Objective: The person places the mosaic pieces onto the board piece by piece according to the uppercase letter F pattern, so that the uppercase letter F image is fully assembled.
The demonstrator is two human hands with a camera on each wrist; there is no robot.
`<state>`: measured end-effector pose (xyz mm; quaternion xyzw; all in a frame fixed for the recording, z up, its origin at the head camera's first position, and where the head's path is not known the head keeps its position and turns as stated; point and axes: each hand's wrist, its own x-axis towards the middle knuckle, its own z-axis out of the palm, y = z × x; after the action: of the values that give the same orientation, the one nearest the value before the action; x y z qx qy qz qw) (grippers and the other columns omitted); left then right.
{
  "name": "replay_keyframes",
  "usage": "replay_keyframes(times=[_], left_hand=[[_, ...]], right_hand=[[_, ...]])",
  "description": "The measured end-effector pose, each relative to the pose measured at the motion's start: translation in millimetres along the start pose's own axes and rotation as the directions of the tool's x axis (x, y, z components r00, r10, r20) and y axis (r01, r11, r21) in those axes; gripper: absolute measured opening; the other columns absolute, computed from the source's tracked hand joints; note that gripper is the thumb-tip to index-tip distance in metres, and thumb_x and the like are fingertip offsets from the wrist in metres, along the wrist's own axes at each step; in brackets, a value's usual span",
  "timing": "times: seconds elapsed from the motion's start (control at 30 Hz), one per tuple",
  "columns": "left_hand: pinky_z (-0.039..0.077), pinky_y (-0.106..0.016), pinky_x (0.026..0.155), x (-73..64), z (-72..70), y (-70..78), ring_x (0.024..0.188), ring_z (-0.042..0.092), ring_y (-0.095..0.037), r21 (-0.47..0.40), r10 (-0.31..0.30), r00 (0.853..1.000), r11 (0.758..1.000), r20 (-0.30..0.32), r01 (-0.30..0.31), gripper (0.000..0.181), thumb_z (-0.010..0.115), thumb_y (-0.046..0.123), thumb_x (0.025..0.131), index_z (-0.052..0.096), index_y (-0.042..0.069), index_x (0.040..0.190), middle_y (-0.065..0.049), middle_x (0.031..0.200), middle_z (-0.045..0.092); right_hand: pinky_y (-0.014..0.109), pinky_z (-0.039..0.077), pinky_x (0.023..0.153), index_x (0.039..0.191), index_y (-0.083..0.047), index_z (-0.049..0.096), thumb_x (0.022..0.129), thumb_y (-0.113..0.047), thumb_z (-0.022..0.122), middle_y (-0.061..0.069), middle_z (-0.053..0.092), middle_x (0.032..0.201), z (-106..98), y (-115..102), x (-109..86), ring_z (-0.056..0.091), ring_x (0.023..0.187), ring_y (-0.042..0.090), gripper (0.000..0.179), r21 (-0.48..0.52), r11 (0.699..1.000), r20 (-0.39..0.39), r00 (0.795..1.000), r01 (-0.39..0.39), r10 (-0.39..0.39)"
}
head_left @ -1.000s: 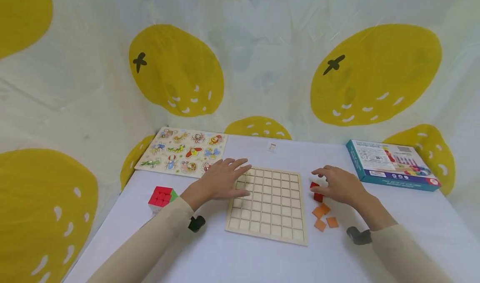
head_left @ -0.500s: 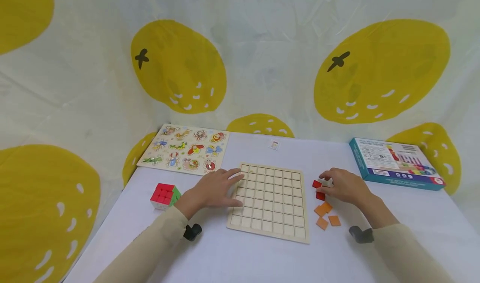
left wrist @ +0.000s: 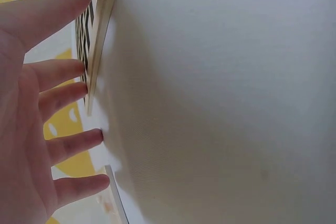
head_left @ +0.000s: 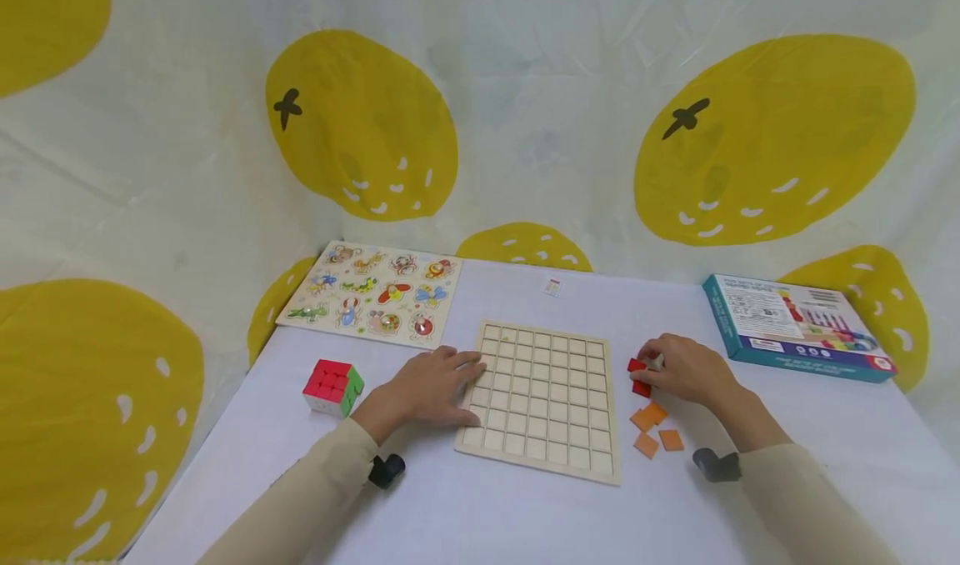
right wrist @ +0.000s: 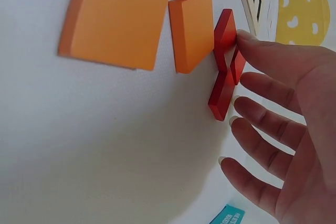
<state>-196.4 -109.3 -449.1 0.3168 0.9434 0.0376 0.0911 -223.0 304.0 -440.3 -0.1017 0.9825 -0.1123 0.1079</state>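
Note:
A wooden grid board (head_left: 537, 398) with square recesses lies in the middle of the table. My left hand (head_left: 435, 387) rests at its left edge, fingers spread, with the thumb at the rim in the left wrist view (left wrist: 47, 19). To the right of the board lie small red square tiles (head_left: 641, 388) and several orange tiles (head_left: 647, 445). My right hand (head_left: 686, 371) is at the red tiles, its thumb and index fingertip at opposite edges of the farther red tile (right wrist: 239, 67). Two other red tiles show beside it in the right wrist view, and the remaining fingers are loosely bent.
An insect picture puzzle (head_left: 375, 294) lies at the back left. A puzzle cube (head_left: 330, 386) stands left of my left hand. A teal-edged box (head_left: 798, 327) lies at the back right, and a small printed card (head_left: 552, 287) lies behind the board.
My left hand has drawn back from over the board to its left edge. The right hand has come in on the red tiles, thumb and index finger closing around one.

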Motion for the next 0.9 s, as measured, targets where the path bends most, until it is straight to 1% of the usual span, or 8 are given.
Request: replay_keyframes(times=[0.2, 0.43, 0.57, 0.7, 0.9], left_hand=[[0.048, -0.052, 0.109, 0.6, 1.0, -0.5, 0.146, 0.044, -0.030, -0.003, 0.000, 1.000, 1.000, 0.006, 0.000, 0.081, 0.066, 0.067, 0.086, 0.049, 0.023, 0.152, 0.002, 0.163, 0.043], [0.049, -0.052, 0.108, -0.2, 0.2, -0.1, 0.146, 0.045, -0.031, 0.000, -0.006, 1.000, 1.000, 0.002, 0.006, 0.081, 0.067, 0.066, 0.086, 0.050, 0.023, 0.152, 0.002, 0.162, 0.044], [0.049, -0.053, 0.108, 0.4, 0.6, -0.4, 0.146, 0.045, -0.031, 0.000, -0.009, 1.000, 1.000, 0.000, 0.009, 0.081, 0.067, 0.066, 0.086, 0.050, 0.024, 0.152, 0.003, 0.162, 0.044], [0.050, -0.052, 0.107, 0.8, 0.9, -0.6, 0.145, 0.045, -0.032, -0.001, -0.006, 1.000, 1.000, -0.004, 0.006, 0.081, 0.068, 0.066, 0.085, 0.051, 0.023, 0.151, 0.003, 0.162, 0.044], [0.051, -0.052, 0.105, 0.8, 1.9, -0.8, 0.144, 0.046, -0.032, 0.000, -0.003, 1.000, 1.000, -0.008, 0.003, 0.081, 0.069, 0.066, 0.085, 0.051, 0.023, 0.151, 0.002, 0.161, 0.045]], right_hand=[[0.028, 0.053, 0.067, 0.103, -0.010, 0.073, 0.086, -0.039, 0.079, 0.007, 0.068, 0.096, 1.5, 1.0, 0.9, 0.057, 0.084, 0.018, 0.034, 0.048, 0.998, 0.023, 0.999, -0.032, 0.031], [0.030, 0.054, 0.071, 0.106, -0.010, 0.068, 0.087, -0.036, 0.080, 0.005, 0.070, 0.094, 1.5, -1.0, 1.9, 0.058, 0.084, 0.018, 0.034, 0.145, 0.989, 0.031, 0.999, -0.040, 0.036], [0.027, 0.053, 0.071, 0.106, -0.010, 0.067, 0.087, -0.034, 0.080, 0.004, 0.069, 0.094, 4.1, -0.4, 3.1, 0.059, 0.085, 0.018, 0.033, 0.189, 0.981, 0.028, 0.999, -0.050, 0.045], [0.024, 0.052, 0.071, 0.105, -0.011, 0.068, 0.087, -0.031, 0.080, 0.004, 0.069, 0.093, 6.4, 1.0, 3.9, 0.059, 0.086, 0.018, 0.030, 0.220, 0.974, 0.022, 0.998, -0.056, 0.052], [0.023, 0.052, 0.067, 0.100, -0.011, 0.069, 0.089, -0.026, 0.079, 0.005, 0.068, 0.090, 4.3, 1.8, 2.9, 0.058, 0.084, 0.019, 0.022, 0.245, 0.969, 0.009, 0.999, -0.035, 0.034]])
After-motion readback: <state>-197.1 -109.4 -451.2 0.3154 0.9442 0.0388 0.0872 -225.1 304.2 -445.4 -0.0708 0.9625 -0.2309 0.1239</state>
